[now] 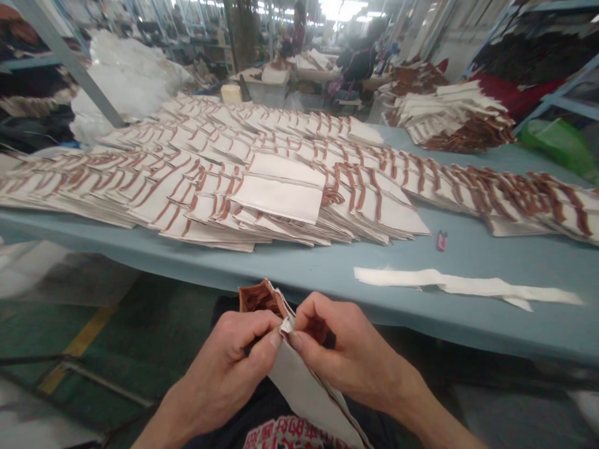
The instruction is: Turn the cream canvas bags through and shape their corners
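Table [309, 268] edge ahead; left hand [231, 362], right hand [349, 346] pinch fabric [299, 380] edge.

Up at twelve o'clock, bright ceiling lights [344, 9] glare over a deep, hazy workshop, with back tables [318, 76] just below them. A grey post [72, 63] slants in at ten; over at two stands a pale-blue rack [575, 108], a pale wall [452, 47] showing nearer one. Green floor [182, 340] at eight, a yellow stripe [88, 333] cutting across it! And the blue-topped table [397, 312] sweeps from nine to four.
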The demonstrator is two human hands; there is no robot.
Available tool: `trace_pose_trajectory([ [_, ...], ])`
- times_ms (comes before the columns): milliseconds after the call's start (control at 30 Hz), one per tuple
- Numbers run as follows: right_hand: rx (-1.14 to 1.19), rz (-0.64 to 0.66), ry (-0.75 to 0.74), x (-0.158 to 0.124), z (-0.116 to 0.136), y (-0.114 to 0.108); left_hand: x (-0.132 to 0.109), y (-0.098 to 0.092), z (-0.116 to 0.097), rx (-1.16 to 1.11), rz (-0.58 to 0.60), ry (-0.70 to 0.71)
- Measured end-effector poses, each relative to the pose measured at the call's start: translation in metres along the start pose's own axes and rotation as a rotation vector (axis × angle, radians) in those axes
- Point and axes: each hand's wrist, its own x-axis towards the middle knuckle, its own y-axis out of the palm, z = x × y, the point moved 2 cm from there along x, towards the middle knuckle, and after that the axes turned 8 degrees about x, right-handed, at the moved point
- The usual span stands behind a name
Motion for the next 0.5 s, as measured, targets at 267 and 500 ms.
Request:
trace_pose_trajectory([
  [267,-0.236,-0.062,-0.157,-0.004,0.005,0.002,-0.004,0.003,0.008,-0.028,-0.022,0.039],
  [500,-0.311,-0.074,-0.174,-0.005,0.008,0.006,-0.005,0.005,0.018,-0.103,0.023,0.035],
])
